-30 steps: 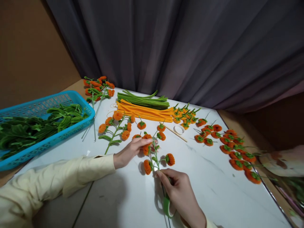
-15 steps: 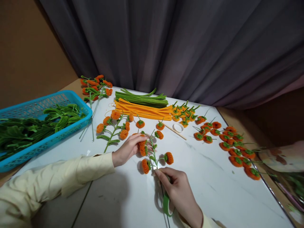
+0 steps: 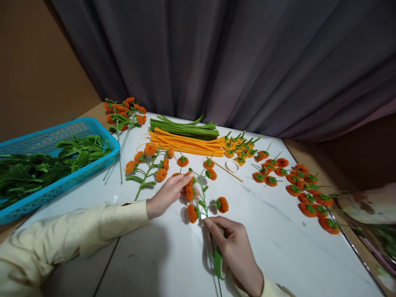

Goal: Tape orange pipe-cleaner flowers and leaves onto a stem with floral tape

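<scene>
A fuzzy pipe-cleaner branch [image 3: 204,197] with a green stem and orange, green-capped heads stands tilted between my hands. My right hand [image 3: 238,247] pinches the foot of its stem between thumb and forefinger. A roll of green tape [image 3: 218,263] hangs under that palm, partly hidden by the fingers. With its fingertips closed, my left hand [image 3: 168,193] grips an orange head [image 3: 189,192] on the branch's left side; some of its fingers are hidden behind the head. A similar branch [image 3: 147,172] with leaves lies just beyond my left hand.
A blue basket [image 3: 116,146] of green leaves stands left. Green pipe cleaners [image 3: 185,128] and orange pipe cleaners [image 3: 187,143] lie at the back, near a wooden stick [image 3: 229,171] and white ring [image 3: 232,166]. Loose orange heads [image 3: 307,209] spread rightward; finished branches [image 3: 125,113] lie back left.
The branch has shifted slightly to the right and turned a little between my hands. My left hand has followed it slightly right; my right hand stays at the stem's foot.
</scene>
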Demonstrator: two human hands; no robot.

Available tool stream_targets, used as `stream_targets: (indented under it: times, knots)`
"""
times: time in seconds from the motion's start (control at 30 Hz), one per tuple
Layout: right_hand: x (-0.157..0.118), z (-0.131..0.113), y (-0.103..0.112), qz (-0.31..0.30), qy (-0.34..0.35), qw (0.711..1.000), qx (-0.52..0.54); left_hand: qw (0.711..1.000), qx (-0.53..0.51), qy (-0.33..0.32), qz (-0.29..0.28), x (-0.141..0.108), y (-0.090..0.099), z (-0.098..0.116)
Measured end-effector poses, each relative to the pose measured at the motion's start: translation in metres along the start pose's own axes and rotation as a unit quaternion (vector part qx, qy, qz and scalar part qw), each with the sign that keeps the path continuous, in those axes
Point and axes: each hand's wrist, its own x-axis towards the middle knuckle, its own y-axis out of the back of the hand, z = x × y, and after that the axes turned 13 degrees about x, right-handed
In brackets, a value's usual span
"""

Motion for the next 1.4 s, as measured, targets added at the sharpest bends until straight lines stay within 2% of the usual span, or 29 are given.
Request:
stream_targets:
  times: [0.17,0.27,0.37,0.5,0.67,0.93,1.4]
  knots:
    - [0.001,0.001,0.0,0.002,0.001,1.0,-0.006,0.994,0.099,-0.026,0.032,-0.003,-0.002,0.001]
    - [0.001,0.0,-0.001,-0.001,0.005,1.0,-0.014,0.98,0.168,-0.066,0.086,-0.006,0.0,-0.001]
    - [0.001,-0.001,-0.003,-0.005,0.007,1.0,-0.022,0.97,0.185,-0.088,0.128,-0.009,0.001,-0.004]
    - [0.0,-0.002,-0.003,0.0,0.015,1.0,-0.028,0.976,0.169,-0.092,0.1,-0.011,-0.001,-0.007]
    - [0.001,-0.002,-0.005,-0.016,0.026,0.998,-0.051,0.969,0.211,-0.095,0.088,-0.009,-0.005,-0.012]
    - [-0.003,-0.003,-0.01,-0.033,0.071,0.993,-0.088,0.963,0.209,-0.051,0.16,-0.003,-0.014,-0.011]
    - [-0.003,-0.002,-0.009,-0.031,0.041,0.998,-0.037,0.987,0.12,0.004,0.109,-0.013,-0.018,0.014]
